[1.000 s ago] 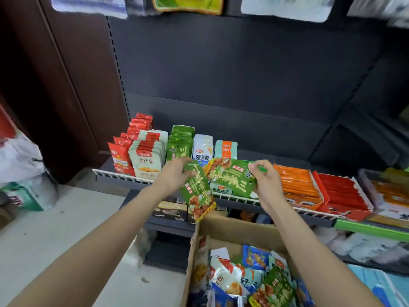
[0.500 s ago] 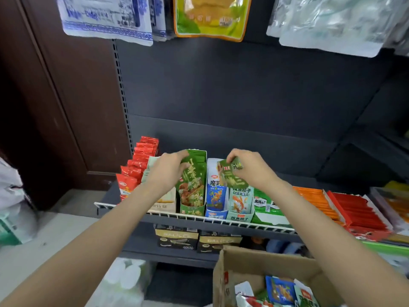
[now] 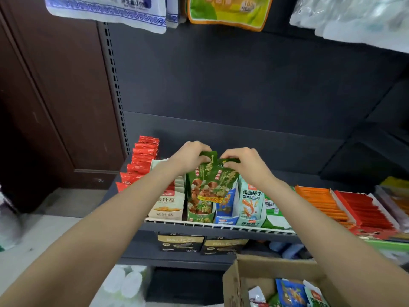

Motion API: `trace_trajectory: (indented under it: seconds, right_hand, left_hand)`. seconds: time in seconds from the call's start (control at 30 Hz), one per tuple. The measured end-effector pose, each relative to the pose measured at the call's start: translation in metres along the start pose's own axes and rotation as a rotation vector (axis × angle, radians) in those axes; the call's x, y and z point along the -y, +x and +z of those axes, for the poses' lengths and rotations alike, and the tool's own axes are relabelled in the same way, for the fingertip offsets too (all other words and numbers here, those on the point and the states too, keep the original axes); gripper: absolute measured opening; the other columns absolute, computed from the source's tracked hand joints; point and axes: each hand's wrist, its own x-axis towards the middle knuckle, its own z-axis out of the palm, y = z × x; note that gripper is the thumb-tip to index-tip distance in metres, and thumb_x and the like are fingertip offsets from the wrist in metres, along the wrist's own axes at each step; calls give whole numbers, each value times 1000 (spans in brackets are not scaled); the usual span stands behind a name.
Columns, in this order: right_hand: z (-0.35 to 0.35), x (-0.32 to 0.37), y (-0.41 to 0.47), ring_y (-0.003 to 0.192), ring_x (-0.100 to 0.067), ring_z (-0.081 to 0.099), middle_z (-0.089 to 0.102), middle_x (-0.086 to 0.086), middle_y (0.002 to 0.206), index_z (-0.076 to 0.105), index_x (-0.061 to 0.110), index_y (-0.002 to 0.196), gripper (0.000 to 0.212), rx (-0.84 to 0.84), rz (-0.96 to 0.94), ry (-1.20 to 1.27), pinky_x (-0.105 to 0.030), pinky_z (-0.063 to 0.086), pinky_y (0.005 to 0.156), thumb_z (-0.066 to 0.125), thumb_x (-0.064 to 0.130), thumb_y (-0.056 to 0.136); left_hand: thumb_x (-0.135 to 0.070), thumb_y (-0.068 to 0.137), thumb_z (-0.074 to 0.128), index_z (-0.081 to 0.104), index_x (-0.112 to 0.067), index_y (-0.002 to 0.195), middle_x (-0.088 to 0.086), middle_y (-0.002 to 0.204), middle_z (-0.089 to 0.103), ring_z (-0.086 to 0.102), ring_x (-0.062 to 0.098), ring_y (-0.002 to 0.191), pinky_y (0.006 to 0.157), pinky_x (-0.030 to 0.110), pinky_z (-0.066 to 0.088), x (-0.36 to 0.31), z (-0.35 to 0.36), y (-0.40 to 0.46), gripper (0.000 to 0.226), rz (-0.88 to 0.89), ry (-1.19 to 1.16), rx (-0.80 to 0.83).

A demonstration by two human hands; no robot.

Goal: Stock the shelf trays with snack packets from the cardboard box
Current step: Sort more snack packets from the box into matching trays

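Note:
Green snack packets [image 3: 207, 185] stand upright in the green tray [image 3: 200, 217] on the dark shelf. My left hand [image 3: 188, 155] pinches the top left corner of the front packet. My right hand [image 3: 241, 161] grips the top of a second green packet [image 3: 230, 173] leaning against it from the right. The open cardboard box [image 3: 243, 275] sits at the lower right, with blue, green and white packets [image 3: 290, 293] inside.
On the shelf's wire front edge [image 3: 221, 224] stand a white-beige tray [image 3: 167, 202], red packets [image 3: 141, 160], blue [image 3: 226, 207] and pale teal [image 3: 251, 204] trays, then orange [image 3: 321, 200] and red [image 3: 365, 209] boxes. Bags [image 3: 228, 9] hang above. Dark boxes [image 3: 180, 242] sit on the lower shelf.
Both hands have lifted green packets from above the box to the green tray. My right hand moved left, bringing its packet against the one under my left hand. The view tilted up.

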Motion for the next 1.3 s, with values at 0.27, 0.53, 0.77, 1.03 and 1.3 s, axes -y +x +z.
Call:
trace_trajectory:
  seconds: [0.27, 0.53, 0.77, 1.03, 1.3]
  right_hand:
    - [43, -2, 3, 89, -17, 66, 73, -2, 101, 74, 15, 102, 17, -53, -32, -84, -25, 48, 83, 65, 12, 88]
    - [78, -14, 6, 103, -19, 56, 61, -6, 112, 65, 13, 116, 29, 12, 26, -151, -35, 46, 91, 61, 5, 88]
    - [103, -22, 6, 105, -23, 55, 58, -11, 111, 67, 4, 106, 22, 7, 109, -119, -24, 41, 89, 54, -4, 89]
    - [85, -38, -35, 104, -13, 51, 54, -4, 116, 61, 7, 118, 29, -169, 125, 82, -7, 30, 87, 58, 2, 89]
    - [60, -114, -164, 89, -10, 60, 66, 1, 100, 65, 11, 109, 19, 47, 366, 163, -15, 42, 75, 54, 9, 94]
  left_hand:
    - [-9, 95, 51, 66, -10, 114, -2, 96, 59, 52, 11, 87, 79, 21, 37, 21, 18, 5, 25, 57, 34, 225]
    - [-4, 91, 55, 68, -12, 108, 6, 108, 69, 63, 17, 100, 92, 25, 47, 43, 33, 3, 22, -13, -67, 134]
    - [-8, 93, 50, 66, -13, 110, 5, 109, 67, 63, 18, 94, 87, 34, 52, 47, 45, -6, 23, -84, -16, 29]
    - [-21, 94, 48, 58, -16, 118, 2, 113, 61, 51, 22, 110, 92, 37, 39, 9, 72, -37, 27, 44, 215, -204]
    - [-14, 88, 53, 65, -7, 99, 11, 92, 66, 62, 31, 87, 70, 38, 52, -70, 183, -74, 18, 226, 89, -109]
